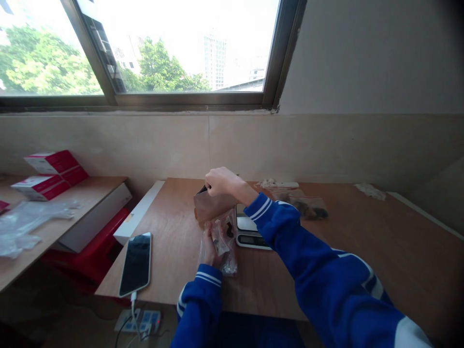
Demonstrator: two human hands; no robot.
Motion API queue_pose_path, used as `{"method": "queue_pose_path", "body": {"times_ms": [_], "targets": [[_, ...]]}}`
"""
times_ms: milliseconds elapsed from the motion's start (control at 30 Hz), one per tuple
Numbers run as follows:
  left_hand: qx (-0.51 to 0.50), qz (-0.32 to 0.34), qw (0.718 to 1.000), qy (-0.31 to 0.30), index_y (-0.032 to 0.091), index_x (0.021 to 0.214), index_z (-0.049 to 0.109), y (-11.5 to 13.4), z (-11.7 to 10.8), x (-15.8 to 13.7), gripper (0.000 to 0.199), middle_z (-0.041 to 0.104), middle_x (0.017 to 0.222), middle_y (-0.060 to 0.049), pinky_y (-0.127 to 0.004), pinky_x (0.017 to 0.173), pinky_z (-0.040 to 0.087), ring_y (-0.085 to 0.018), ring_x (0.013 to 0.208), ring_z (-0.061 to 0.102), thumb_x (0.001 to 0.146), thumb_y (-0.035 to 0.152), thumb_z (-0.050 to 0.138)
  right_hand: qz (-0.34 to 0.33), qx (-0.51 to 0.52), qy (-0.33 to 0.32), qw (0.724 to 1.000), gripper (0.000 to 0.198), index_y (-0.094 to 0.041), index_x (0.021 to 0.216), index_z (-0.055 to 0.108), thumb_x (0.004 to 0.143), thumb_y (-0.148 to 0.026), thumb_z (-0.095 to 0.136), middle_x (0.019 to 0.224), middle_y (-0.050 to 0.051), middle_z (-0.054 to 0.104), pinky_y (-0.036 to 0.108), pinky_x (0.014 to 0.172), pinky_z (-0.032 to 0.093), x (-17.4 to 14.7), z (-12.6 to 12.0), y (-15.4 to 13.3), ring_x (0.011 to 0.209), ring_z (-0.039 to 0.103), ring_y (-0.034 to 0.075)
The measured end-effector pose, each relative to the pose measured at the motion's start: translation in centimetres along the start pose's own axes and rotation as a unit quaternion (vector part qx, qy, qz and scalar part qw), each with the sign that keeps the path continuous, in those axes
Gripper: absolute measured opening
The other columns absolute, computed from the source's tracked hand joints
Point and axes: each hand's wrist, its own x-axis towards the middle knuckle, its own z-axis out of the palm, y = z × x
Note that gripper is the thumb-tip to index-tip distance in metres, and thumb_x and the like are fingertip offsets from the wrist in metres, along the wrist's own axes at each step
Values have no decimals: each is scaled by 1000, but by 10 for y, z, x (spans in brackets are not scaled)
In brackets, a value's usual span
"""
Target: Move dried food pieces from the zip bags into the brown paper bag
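My left hand [210, 249] is closed around a clear plastic zip bag [229, 261], with small dark and pale contents showing through the plastic. Just beyond it stands a brown paper bag [213, 207] with its mouth upward. At the mouth of that bag my right hand [223, 181] is bent over with curled fingers; what they hold, if anything, is hidden. A digital scale [250, 240] lies close by on the right, partly covered by my right sleeve.
Clear bags with dark contents [311, 207] lie behind the scale. A phone [136, 263] on a charging cable rests at the left table edge, above a power strip [139, 321]. Red and white boxes [54, 176] and plastic bags [29, 224] occupy another table.
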Motion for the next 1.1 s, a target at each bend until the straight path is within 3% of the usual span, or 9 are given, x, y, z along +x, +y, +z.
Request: {"method": "queue_pose_path", "body": {"times_ms": [133, 267, 467, 767, 933, 1100], "targets": [[4, 7, 1000, -14, 15, 111, 67, 0, -2, 1, 39, 71, 109, -15, -44, 96, 52, -29, 109, 66, 86, 43, 56, -50, -12, 2, 999, 30, -11, 92, 78, 73, -20, 56, 96, 21, 74, 33, 67, 46, -2, -1, -4, 86, 70, 31], [9, -2, 999, -38, 14, 112, 67, 1, 1, 0, 40, 72, 108, -15, -43, 96, 52, -29, 106, 67, 89, 42, 52, -42, -35, 9, 998, 30, -9, 92, 77, 73, -19, 57, 95, 22, 74, 32, 66, 44, -8, -3, -6, 86, 70, 30], [11, 12, 1000, -4, 8, 115, 65, 2, 3, -1, 43, 72, 108, -16, -42, 98, 51, -28, 103, 68, 87, 39, 55, 10, 1, 5, 1000, 28, -14, 86, 78, 73, -25, 56, 93, 18, 75, 28, 58, 40, -11, -2, 6, 80, 70, 27], [39, 4, 999, 11, 12, 113, 66, 0, 0, 1, 41, 71, 111, -15, -40, 96, 52, -28, 106, 67, 87, 42, 55, 87, 82, 15, 993, 29, -15, 94, 77, 76, -19, 54, 99, 18, 74, 27, 65, 45, 9, 11, 13, 88, 70, 26], [50, -2, 997, 53, 11, 106, 68, -1, -1, 1, 37, 73, 98, -15, -40, 91, 55, -29, 97, 70, 84, 40, 60, 144, 161, -40, 976, 31, -10, 100, 75, 81, -22, 53, 105, 22, 72, 31, 70, 50, 20, 9, 7, 91, 70, 30], [39, -10, 998, 56, 8, 112, 66, 0, 1, 1, 44, 72, 105, -18, -42, 91, 55, -30, 100, 69, 84, 41, 60, 144, 228, -118, 956, 19, -13, 87, 76, 77, -22, 63, 98, 14, 75, 28, 67, 52, 28, 14, 16, 81, 70, 24]]}}
